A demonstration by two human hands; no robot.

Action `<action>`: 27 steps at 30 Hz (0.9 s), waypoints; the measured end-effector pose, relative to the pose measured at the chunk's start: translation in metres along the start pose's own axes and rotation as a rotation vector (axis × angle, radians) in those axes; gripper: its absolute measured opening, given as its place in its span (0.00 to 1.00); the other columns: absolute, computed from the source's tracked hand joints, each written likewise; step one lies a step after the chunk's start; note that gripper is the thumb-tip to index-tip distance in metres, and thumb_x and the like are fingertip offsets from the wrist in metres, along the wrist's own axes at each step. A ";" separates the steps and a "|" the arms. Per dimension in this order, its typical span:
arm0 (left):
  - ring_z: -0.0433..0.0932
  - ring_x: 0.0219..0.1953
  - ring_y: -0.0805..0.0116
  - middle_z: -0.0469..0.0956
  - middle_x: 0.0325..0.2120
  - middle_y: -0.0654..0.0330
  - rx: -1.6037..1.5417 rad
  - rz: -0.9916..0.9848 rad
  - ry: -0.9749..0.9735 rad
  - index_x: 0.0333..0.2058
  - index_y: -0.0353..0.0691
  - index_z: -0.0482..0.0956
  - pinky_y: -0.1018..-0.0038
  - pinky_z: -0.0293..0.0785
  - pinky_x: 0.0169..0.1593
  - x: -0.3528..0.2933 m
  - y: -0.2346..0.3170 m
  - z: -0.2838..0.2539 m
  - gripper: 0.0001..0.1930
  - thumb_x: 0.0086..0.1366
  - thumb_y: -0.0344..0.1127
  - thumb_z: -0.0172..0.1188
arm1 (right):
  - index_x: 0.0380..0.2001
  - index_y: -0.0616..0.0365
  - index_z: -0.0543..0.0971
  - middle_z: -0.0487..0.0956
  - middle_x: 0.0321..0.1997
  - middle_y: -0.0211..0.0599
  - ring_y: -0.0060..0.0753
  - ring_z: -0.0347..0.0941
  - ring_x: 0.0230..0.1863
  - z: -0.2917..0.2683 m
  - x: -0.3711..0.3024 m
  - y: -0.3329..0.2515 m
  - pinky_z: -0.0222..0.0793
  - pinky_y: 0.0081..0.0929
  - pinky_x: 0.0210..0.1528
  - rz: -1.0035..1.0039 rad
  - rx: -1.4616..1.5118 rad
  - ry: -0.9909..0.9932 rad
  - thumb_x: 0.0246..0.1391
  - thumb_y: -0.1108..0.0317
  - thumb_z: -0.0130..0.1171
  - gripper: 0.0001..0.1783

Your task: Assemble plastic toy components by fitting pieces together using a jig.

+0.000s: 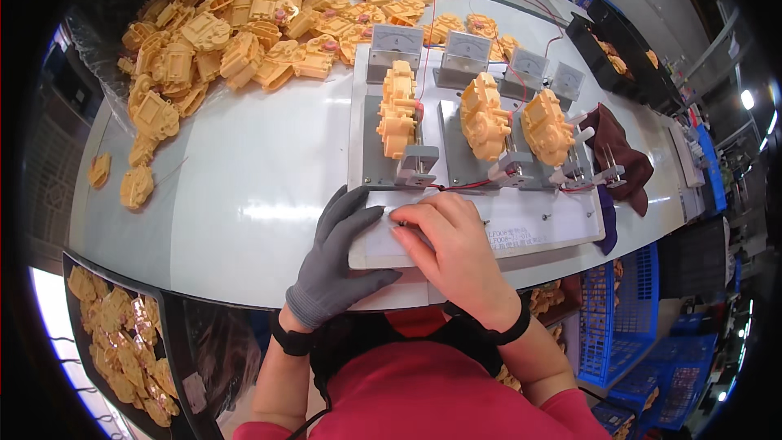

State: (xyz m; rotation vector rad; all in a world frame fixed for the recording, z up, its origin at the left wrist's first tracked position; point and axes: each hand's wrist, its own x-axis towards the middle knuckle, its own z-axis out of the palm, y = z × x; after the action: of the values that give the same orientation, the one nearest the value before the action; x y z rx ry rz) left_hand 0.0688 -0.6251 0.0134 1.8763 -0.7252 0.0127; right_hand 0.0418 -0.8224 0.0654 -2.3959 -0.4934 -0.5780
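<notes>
My right hand (456,248), bare, pinches a small metal toggle switch (402,222) between thumb and forefinger, on the front strip of a white test board (521,238). My left hand (340,257), in a grey glove, lies at the board's front left corner with fingers and thumb apart, holding nothing. Behind the hands, yellow plastic gear housings stand upright in grey fixtures: a left one (397,114), a middle one (485,118) and a right one (546,126). Grey clamp blocks (418,165) sit before them, and analog meters (396,41) stand behind.
A large heap of yellow housings (244,28) covers the table's far left, with a stray housing (137,187) nearer. Brown cloth (623,155) lies right of the board. Below are a black bin of housings (122,342) and blue crates (599,318). Red wires (434,12) run upward.
</notes>
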 end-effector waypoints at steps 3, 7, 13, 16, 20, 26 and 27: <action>0.52 0.71 0.45 0.60 0.65 0.48 -0.060 -0.027 -0.023 0.59 0.41 0.69 0.56 0.57 0.70 0.000 0.000 -0.003 0.41 0.46 0.34 0.78 | 0.37 0.55 0.78 0.75 0.34 0.33 0.39 0.72 0.39 0.003 -0.001 0.001 0.65 0.35 0.43 0.037 0.039 0.021 0.53 0.70 0.65 0.08; 0.51 0.72 0.47 0.59 0.66 0.48 -0.076 -0.029 -0.040 0.59 0.41 0.70 0.57 0.56 0.70 0.001 -0.002 -0.003 0.39 0.46 0.32 0.77 | 0.36 0.55 0.78 0.75 0.34 0.33 0.39 0.72 0.39 0.002 -0.002 0.002 0.65 0.36 0.43 0.043 0.018 0.029 0.53 0.70 0.65 0.08; 0.53 0.71 0.49 0.59 0.66 0.48 -0.075 -0.057 -0.036 0.58 0.40 0.71 0.59 0.57 0.70 0.000 0.001 -0.004 0.38 0.46 0.31 0.76 | 0.36 0.56 0.80 0.76 0.33 0.34 0.41 0.72 0.37 0.004 -0.002 0.002 0.67 0.35 0.42 0.027 0.030 0.076 0.50 0.72 0.67 0.09; 0.54 0.71 0.49 0.58 0.67 0.48 -0.071 -0.062 -0.044 0.58 0.40 0.71 0.59 0.57 0.70 0.000 0.003 -0.005 0.38 0.46 0.31 0.76 | 0.36 0.56 0.79 0.76 0.33 0.34 0.40 0.72 0.37 0.005 -0.002 0.002 0.67 0.35 0.42 0.024 0.025 0.074 0.51 0.72 0.66 0.08; 0.54 0.71 0.49 0.57 0.67 0.48 -0.075 -0.068 -0.044 0.58 0.40 0.71 0.60 0.57 0.70 0.001 0.004 -0.005 0.38 0.46 0.30 0.76 | 0.35 0.55 0.79 0.75 0.32 0.34 0.40 0.72 0.37 0.004 -0.002 0.003 0.66 0.35 0.42 0.019 0.027 0.077 0.52 0.71 0.66 0.07; 0.53 0.71 0.50 0.57 0.67 0.49 -0.088 -0.077 -0.047 0.58 0.40 0.71 0.59 0.57 0.70 0.000 0.004 -0.005 0.38 0.46 0.30 0.76 | 0.34 0.54 0.79 0.75 0.31 0.32 0.39 0.72 0.36 0.004 -0.002 0.003 0.66 0.35 0.43 0.016 0.018 0.064 0.52 0.70 0.66 0.06; 0.53 0.71 0.50 0.56 0.67 0.49 -0.103 -0.073 -0.046 0.58 0.40 0.71 0.59 0.57 0.70 0.000 0.003 -0.005 0.38 0.46 0.30 0.76 | 0.33 0.54 0.79 0.74 0.31 0.32 0.39 0.72 0.36 0.004 -0.002 0.002 0.66 0.34 0.43 0.013 0.015 0.067 0.52 0.70 0.66 0.06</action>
State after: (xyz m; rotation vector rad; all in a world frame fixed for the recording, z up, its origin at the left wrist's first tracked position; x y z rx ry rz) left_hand 0.0691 -0.6217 0.0182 1.8079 -0.6753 -0.1126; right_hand 0.0425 -0.8219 0.0602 -2.3553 -0.4509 -0.6446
